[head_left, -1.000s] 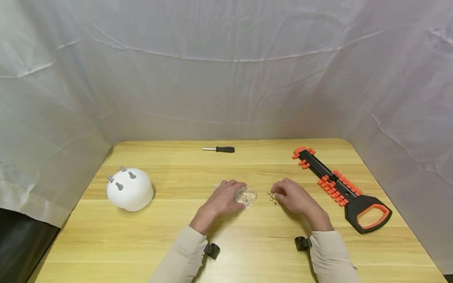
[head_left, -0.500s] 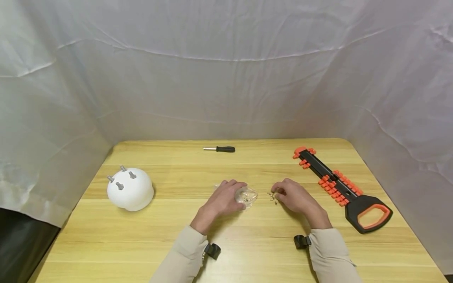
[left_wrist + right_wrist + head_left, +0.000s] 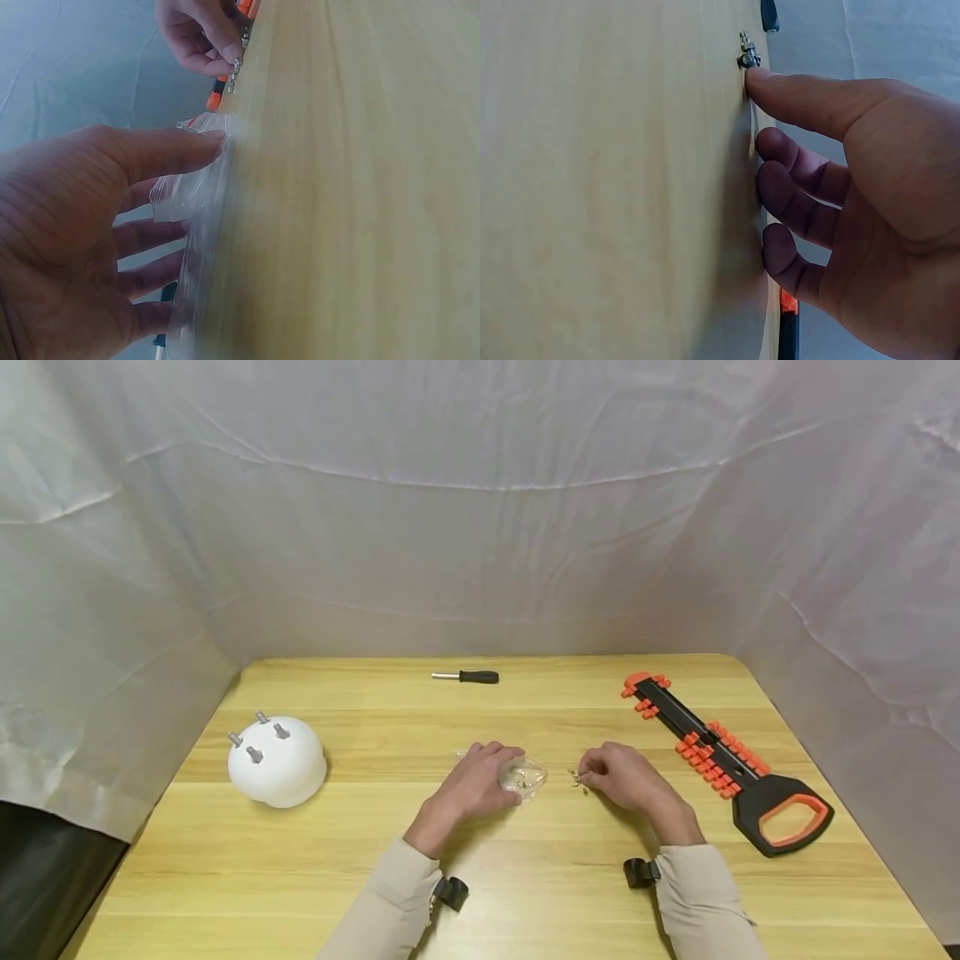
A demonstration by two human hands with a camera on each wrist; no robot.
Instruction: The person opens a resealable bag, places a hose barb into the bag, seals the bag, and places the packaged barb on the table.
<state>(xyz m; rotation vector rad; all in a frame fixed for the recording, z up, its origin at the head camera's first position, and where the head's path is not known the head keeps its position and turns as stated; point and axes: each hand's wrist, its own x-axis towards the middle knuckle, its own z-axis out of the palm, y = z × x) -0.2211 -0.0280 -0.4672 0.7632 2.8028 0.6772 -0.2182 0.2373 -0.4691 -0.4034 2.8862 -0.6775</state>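
My left hand lies on a small clear plastic bag at the table's middle. In the left wrist view the left hand pinches the bag between thumb and fingers against the wood. My right hand rests just to the right, fingertips down on the table. A few small metal screws lie at its leading fingertip. The right wrist view shows that right hand with loosely bent fingers, one fingertip touching the screws. The left wrist view shows the screws under the right hand.
A white dome with three grey pegs sits at the left. A black-handled screwdriver lies near the far edge. A black and orange tool holder with a handle lies at the right. White fabric walls surround the wooden table.
My right hand has edged slightly nearer and left, fingertips closing on the screws. The left hand and the bag have stayed put.
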